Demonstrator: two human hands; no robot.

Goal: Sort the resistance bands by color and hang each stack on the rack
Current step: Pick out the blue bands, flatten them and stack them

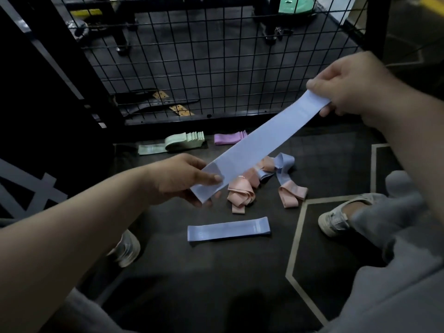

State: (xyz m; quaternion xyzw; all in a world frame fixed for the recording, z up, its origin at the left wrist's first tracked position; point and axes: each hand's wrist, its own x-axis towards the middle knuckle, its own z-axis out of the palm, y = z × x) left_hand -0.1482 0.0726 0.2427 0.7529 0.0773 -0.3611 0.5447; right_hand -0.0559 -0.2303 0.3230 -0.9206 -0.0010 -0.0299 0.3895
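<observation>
Left hand [176, 180] and right hand [349, 88] pinch a blue resistance band [260, 145] by its short edges, flat above the floor [228, 280] before the wire grid [204, 56].

No legible text, brand or number is found. A large pale painted mark [51, 188] is seen on the floor [216, 272], well left of the left hand's fingers [211, 179]; it is cut off at the picture's edge and cannot be read as a letter. A sewn patch [213, 169] on the blue band [259, 145], touching those fingers, carries no print that can be made out. Markings on the green plate [295, 4], far above the right hand's fingers [314, 85], are too blurred to read
</observation>
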